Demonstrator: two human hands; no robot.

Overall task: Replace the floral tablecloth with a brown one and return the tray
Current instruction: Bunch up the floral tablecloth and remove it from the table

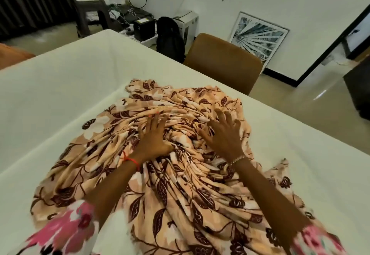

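The floral tablecloth [176, 190], peach with dark brown leaves and white flowers, lies bunched in a swirled heap on the white-covered table [60, 86]. My left hand [153, 137] lies on the middle of the heap with its fingers spread and straight, pressing the folds. Just to its right, my right hand [224, 134] also rests on the cloth with spread fingers. Neither hand grips the fabric. No brown cloth or tray is in view.
A brown upholstered chair [222, 62] stands at the table's far side. Beyond it are a black backpack [170, 36], boxes and cables on the floor, a framed picture [258, 38] leaning on the wall, and a dark chair [90, 8] at the back left.
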